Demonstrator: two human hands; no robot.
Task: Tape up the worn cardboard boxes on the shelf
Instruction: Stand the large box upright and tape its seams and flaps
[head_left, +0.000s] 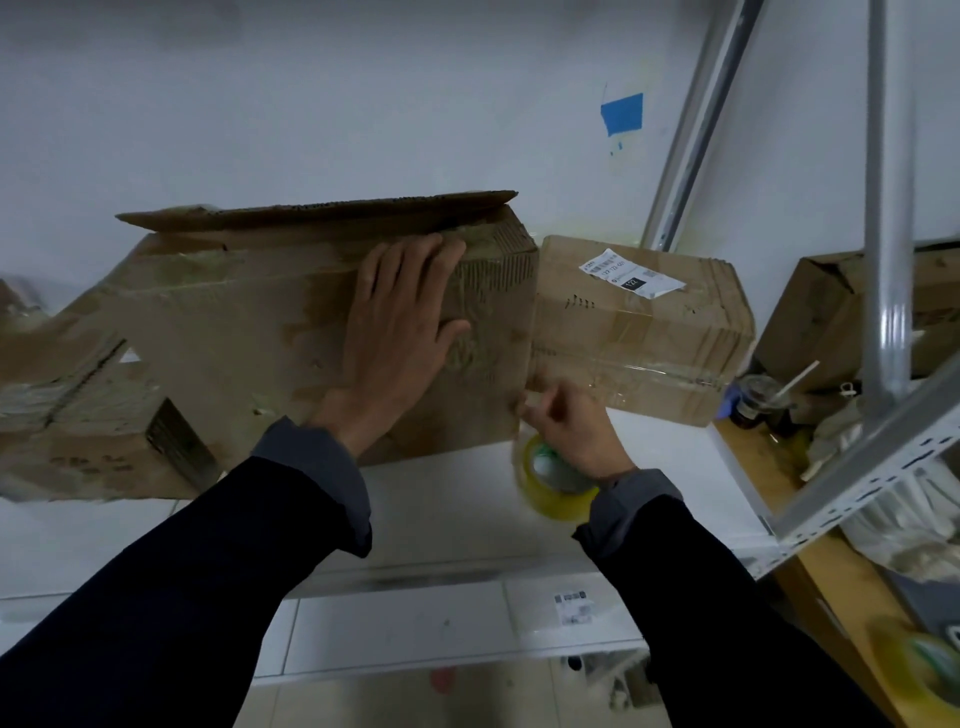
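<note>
A large worn cardboard box (223, 332) stands on the white shelf (447, 509), its top flap raised. My left hand (400, 332) presses flat against the box's front face, fingers straight. My right hand (566, 421) sits at the box's lower right corner, fingers curled and pinching a strip of clear tape (649, 376) that stretches right across the neighbouring box. A yellowish tape roll (556, 480) hangs under that wrist. The smaller cardboard box (639, 322) with a white shipping label stands to the right, touching the large one.
A crushed cardboard box (67, 410) leans at the left. Grey metal shelf posts (888, 260) rise at the right, with another box (826, 317), a drink cup with straw (763, 400) and a second tape roll (930, 670) beyond them. A white wall with blue tape (622, 113) stands behind.
</note>
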